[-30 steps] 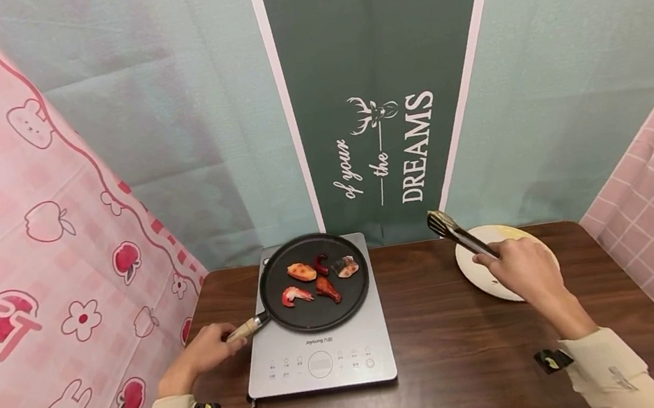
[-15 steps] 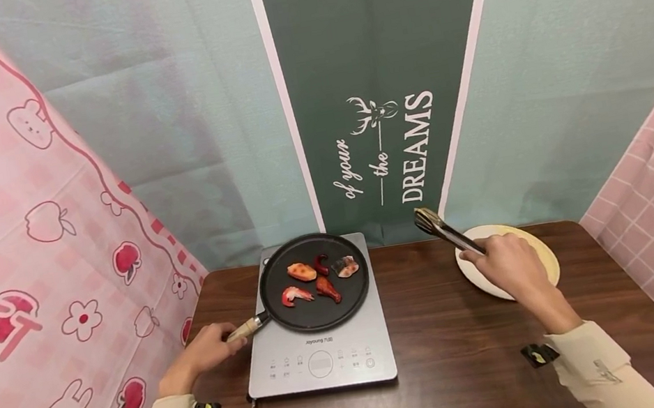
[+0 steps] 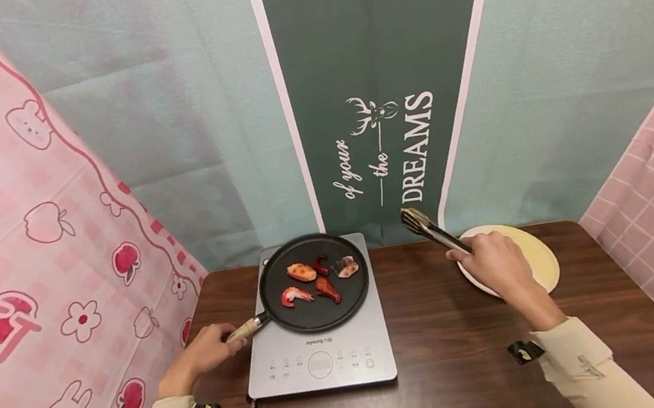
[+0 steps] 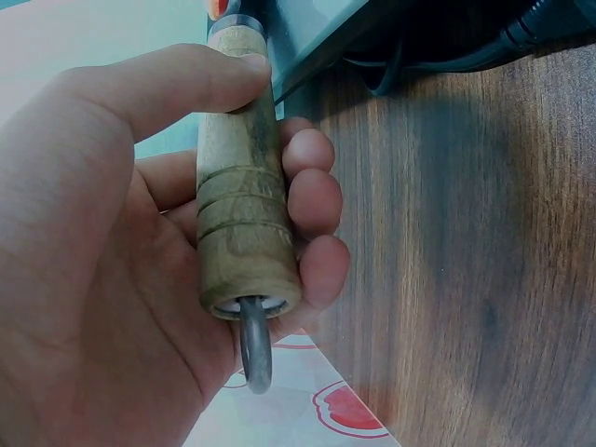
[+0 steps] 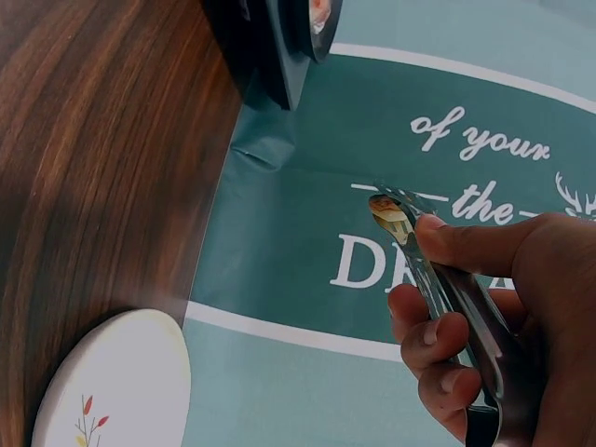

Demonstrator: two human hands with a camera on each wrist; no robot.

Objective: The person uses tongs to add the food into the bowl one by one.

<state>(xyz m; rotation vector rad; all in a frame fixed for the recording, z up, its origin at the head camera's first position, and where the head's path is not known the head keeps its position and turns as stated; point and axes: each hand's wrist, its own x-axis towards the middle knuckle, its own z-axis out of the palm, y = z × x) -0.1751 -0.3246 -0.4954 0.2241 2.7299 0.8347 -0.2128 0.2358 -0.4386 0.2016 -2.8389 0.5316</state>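
Note:
My left hand (image 3: 210, 348) grips the wooden handle (image 4: 244, 200) of a black frying pan (image 3: 299, 317); the thumb lies along its top and the fingers curl beneath. In the pan lie a shrimp (image 3: 296, 296), a drumstick (image 3: 329, 291), a dark red curved piece (image 3: 322, 264), an orange-brown piece (image 3: 302, 272) and a dark-skinned fish piece (image 3: 346, 267). My right hand (image 3: 495, 267) holds metal tongs (image 3: 441, 236), raised and pointing left toward the pan. Their slotted heads sit close together. That hand partly covers a white and yellow plate (image 3: 540, 260).
The pan stands on a silver induction cooker (image 3: 356, 355) with a control panel at its front. A black cable (image 4: 447, 63) lies beside it. Printed cloths (image 3: 383, 26) surround the brown wooden table (image 3: 453, 368) at the back and sides.
My right hand has moved left with the tongs, away from the plate and nearer the pan, baring more of the plate's yellow part. The left hand, pan and food have stayed put.

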